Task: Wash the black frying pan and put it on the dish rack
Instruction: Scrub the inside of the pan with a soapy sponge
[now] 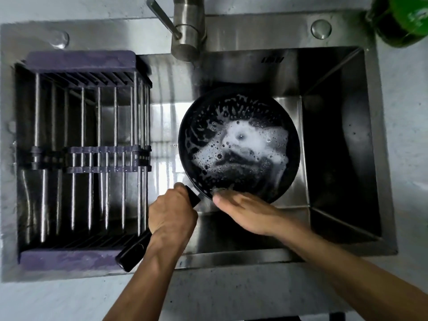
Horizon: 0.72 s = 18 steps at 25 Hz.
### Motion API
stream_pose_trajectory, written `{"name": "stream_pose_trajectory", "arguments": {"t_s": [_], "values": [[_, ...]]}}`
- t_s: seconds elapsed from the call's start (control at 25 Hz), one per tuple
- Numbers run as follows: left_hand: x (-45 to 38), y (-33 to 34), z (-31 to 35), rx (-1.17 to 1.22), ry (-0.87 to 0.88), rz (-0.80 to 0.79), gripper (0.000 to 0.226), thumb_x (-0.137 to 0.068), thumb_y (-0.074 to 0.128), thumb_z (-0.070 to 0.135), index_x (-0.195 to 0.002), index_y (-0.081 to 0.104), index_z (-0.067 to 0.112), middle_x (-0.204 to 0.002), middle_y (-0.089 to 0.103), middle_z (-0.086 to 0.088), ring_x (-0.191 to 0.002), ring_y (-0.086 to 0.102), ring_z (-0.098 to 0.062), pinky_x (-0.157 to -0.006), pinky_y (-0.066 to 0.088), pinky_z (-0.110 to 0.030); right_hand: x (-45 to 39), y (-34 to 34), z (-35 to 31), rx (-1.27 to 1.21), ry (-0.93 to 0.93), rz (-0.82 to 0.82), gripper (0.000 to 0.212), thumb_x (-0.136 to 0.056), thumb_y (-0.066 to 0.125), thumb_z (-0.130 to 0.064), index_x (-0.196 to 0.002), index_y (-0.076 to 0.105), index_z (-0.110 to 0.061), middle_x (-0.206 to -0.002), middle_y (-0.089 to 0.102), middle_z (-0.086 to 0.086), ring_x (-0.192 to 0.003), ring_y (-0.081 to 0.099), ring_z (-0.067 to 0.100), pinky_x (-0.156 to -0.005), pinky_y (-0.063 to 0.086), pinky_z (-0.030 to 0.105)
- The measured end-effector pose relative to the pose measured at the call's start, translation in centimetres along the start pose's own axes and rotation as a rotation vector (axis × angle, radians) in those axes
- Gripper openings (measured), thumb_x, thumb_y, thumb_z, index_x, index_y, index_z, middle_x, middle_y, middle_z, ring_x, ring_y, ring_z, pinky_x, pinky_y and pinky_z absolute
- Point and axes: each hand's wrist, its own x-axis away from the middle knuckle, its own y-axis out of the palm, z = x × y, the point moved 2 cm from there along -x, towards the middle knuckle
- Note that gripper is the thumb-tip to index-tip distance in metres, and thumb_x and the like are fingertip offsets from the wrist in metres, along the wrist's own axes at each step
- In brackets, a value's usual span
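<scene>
The black frying pan (238,144) is held over the steel sink (335,158), to the right of the dish rack (83,156) that is set across the left part of the sink. The pan's handle (136,249) is gripped by the left hand (172,214), with the fingers closed around it near the pan's body. The right hand (245,212) is laid with straight fingers at the near rim of the pan; it is blurred, so it cannot be told if a sponge is under it. White soap foam (245,144) is spread over the inner surface of the pan, so the soaping seems well advanced. No water is seen to run from the faucet (187,31) above. By judgement, the rinsing is not yet done, and the pan is not yet placed on the rack, where no dishes are seen. About the half of the task is probably left.
</scene>
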Motion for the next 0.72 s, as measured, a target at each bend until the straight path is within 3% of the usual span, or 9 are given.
{"name": "stream_pose_trajectory", "arguments": {"t_s": [0.08,0.2,0.32,0.36,0.48,0.56,0.64,0.72], "values": [[0.1,0.0,0.1,0.007,-0.004,0.001,0.025,-0.085,0.058,0.014,-0.109,0.052,0.018,-0.096,0.062,-0.002,-0.091,0.062,-0.024,-0.064,0.036,-0.029,-0.9,-1.2,0.6,0.016,0.038,-0.011,0.059,-0.104,0.022,-0.056,-0.145,0.048,-0.022,-0.157,0.037,-0.004,-0.146,0.03,0.015,-0.117,0.022,0.028],[0.0,0.1,0.0,-0.016,-0.01,0.022,0.024,-0.086,0.057,0.014,-0.109,0.052,0.018,-0.099,0.063,-0.003,-0.092,0.063,-0.026,-0.065,0.036,-0.029,0.4,-1.3,2.7,0.219,0.128,0.072,0.062,-0.098,0.02,-0.065,-0.127,0.058,-0.025,-0.131,0.045,-0.001,-0.131,0.044,0.021,-0.109,0.036,0.037],[0.0,0.1,0.1,-0.017,0.006,0.008,0.027,-0.084,0.058,0.016,-0.11,0.053,0.016,-0.1,0.063,-0.006,-0.093,0.064,-0.028,-0.065,0.037,-0.029,-0.1,0.4,-0.4,-0.044,-0.084,-0.015,0.058,-0.102,0.023,-0.061,-0.144,0.049,-0.03,-0.148,0.045,-0.007,-0.138,0.04,0.011,-0.115,0.029,0.03],[0.0,0.2,0.1,-0.012,0.008,0.001,0.028,-0.083,0.059,0.016,-0.11,0.053,0.016,-0.1,0.063,-0.006,-0.094,0.063,-0.028,-0.065,0.037,-0.029,-0.7,-0.3,-0.1,-0.019,-0.089,-0.015,0.058,-0.103,0.024,-0.06,-0.145,0.049,-0.029,-0.151,0.045,-0.007,-0.14,0.039,0.011,-0.116,0.027,0.029],[0.0,0.2,0.1,-0.016,0.008,0.003,0.028,-0.083,0.058,0.015,-0.111,0.052,0.016,-0.099,0.063,-0.005,-0.093,0.064,-0.028,-0.066,0.038,-0.029,0.5,-2.3,2.8,0.271,0.086,0.101,0.071,-0.094,0.019,-0.071,-0.115,0.066,-0.022,-0.127,0.052,-0.003,-0.123,0.053,0.022,-0.107,0.04,0.038],[-0.1,0.2,0.1,-0.014,0.01,0.001,0.029,-0.083,0.059,0.017,-0.11,0.052,0.016,-0.097,0.063,-0.005,-0.091,0.063,-0.028,-0.065,0.037,-0.029,1.6,-1.4,1.7,0.157,0.013,0.019,0.064,-0.096,0.023,-0.068,-0.101,0.065,-0.019,-0.117,0.049,0.001,-0.112,0.055,0.022,-0.103,0.041,0.042],[0.1,0.2,0.1,0.003,0.014,0.006,0.028,-0.082,0.058,0.017,-0.11,0.052,0.016,-0.091,0.06,-0.003,-0.084,0.061,-0.026,-0.064,0.038,-0.029,0.9,-0.9,1.1,0.131,-0.003,-0.025,0.061,-0.103,0.023,-0.059,-0.12,0.063,-0.018,-0.133,0.05,0.008,-0.125,0.051,0.025,-0.109,0.036,0.038],[0.1,0.2,0.2,-0.014,0.022,0.021,0.027,-0.083,0.057,0.014,-0.109,0.052,0.017,-0.09,0.06,-0.002,-0.082,0.061,-0.025,-0.063,0.037,-0.029,0.8,-2.6,2.8,0.341,0.157,0.099,0.071,-0.1,0.012,-0.062,-0.131,0.06,-0.022,-0.142,0.05,0.009,-0.131,0.048,0.026,-0.108,0.036,0.035]]}}
